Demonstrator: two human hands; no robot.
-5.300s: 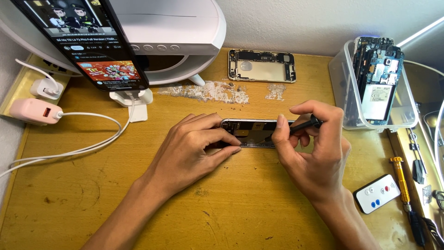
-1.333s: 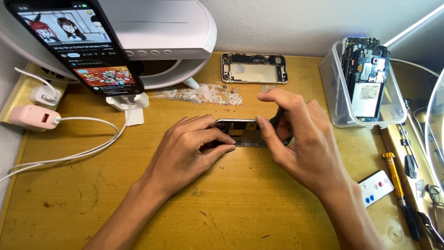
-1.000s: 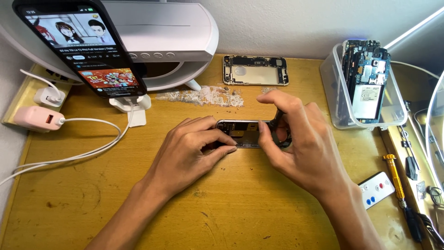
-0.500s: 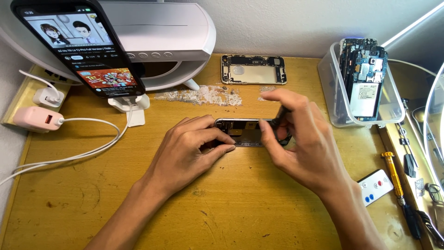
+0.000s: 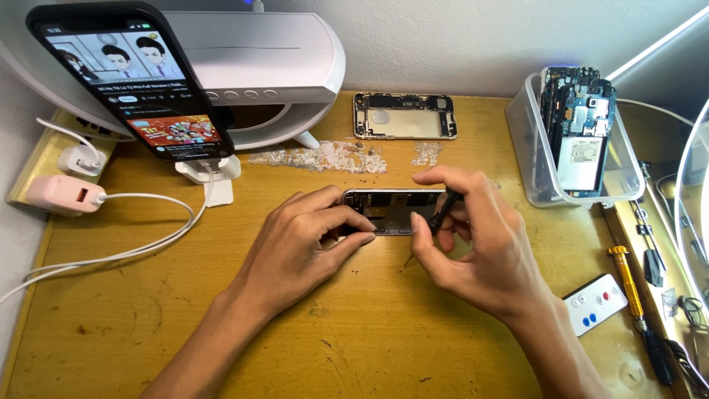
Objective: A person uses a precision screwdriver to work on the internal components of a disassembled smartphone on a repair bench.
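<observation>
- The opened phone (image 5: 391,210) is lying flat on the wooden table (image 5: 221,325), between the two hands.
- The left hand (image 5: 299,247) is curling its fingers on the phone's near end and pressing it down.
- The right hand (image 5: 480,247) is pinching a thin dark tool (image 5: 442,212) and pointing its tip into the phone.
- A phone shell (image 5: 404,116) is lying past the hands.
- A clear box of parts (image 5: 580,144) is sitting beyond the right hand.
- A small white remote (image 5: 595,304) is lying just right of the right wrist.
</observation>
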